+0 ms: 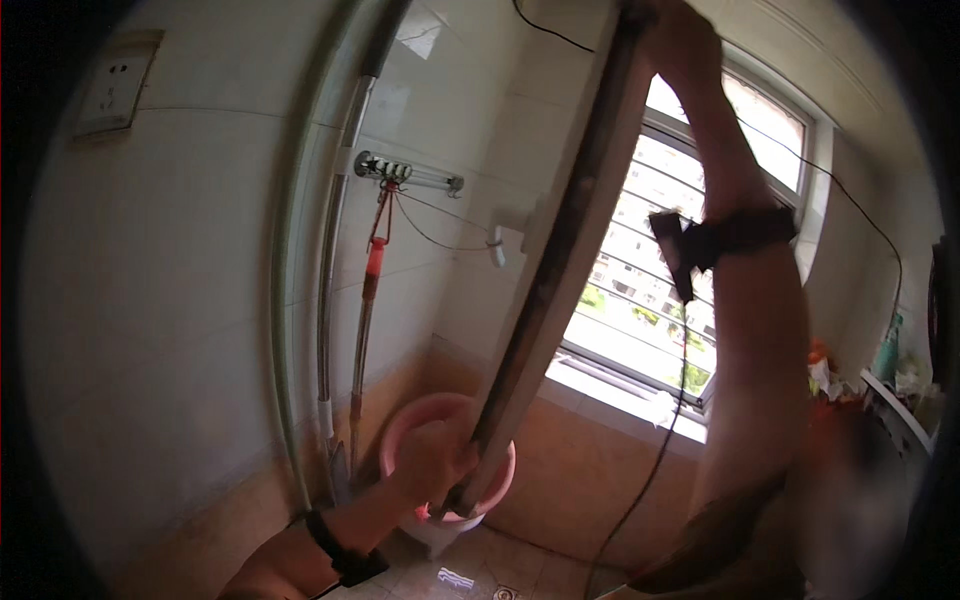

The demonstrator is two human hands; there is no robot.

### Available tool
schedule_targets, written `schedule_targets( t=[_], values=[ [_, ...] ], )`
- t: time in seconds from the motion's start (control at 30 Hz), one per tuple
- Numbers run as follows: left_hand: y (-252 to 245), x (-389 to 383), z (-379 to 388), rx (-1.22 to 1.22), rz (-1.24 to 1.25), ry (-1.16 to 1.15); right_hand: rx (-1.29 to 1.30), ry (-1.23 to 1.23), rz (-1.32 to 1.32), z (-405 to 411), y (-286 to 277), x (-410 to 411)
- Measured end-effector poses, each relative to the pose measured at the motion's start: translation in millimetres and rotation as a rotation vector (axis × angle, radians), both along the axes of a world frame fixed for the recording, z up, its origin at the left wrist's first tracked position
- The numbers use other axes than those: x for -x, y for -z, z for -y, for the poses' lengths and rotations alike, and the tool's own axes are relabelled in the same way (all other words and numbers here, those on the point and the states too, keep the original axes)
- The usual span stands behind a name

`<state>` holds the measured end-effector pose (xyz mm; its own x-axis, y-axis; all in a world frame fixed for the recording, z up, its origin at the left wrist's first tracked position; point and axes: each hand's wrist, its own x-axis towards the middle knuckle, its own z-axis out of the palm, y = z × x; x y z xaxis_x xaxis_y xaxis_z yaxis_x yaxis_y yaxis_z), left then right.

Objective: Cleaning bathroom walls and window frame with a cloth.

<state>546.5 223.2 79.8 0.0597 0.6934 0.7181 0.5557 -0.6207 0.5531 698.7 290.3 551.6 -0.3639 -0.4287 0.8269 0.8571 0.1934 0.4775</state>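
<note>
A long framed panel (566, 247), seen nearly edge-on, slants across the middle, with a dark strip and a pale border along its length. I cannot tell what kind of panel it is. My right hand (684, 45) grips its raised upper end, the fingers partly behind it at the top of the view. Lower down, my left hand (435, 465) holds the panel near its bottom end. That end is in front of a pink basin (396, 427) on the tiled floor; whether it touches the basin cannot be seen. Both wrists wear black straps.
Poles (326, 300) lean on the tiled wall at left. A mop handle (364, 322) hangs from a hook rack (412, 174). Behind stands a barred window (637, 277). A black cable (667, 427) dangles from my right wrist. A shelf (896, 405) bears a green bottle (889, 349).
</note>
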Motion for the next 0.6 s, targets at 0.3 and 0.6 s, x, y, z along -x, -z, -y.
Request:
schedule_targets(
  t=[0.3,0.6],
  values=[
    [-5.0,0.9,8.7,-0.180,-0.034,-0.099,0.398,-0.316,0.044,38.5,223.4,4.1],
    [-4.3,0.7,8.9,-0.109,-0.122,-0.192,0.620,-0.435,0.237,56.5,254.9,-18.8]
  ],
)
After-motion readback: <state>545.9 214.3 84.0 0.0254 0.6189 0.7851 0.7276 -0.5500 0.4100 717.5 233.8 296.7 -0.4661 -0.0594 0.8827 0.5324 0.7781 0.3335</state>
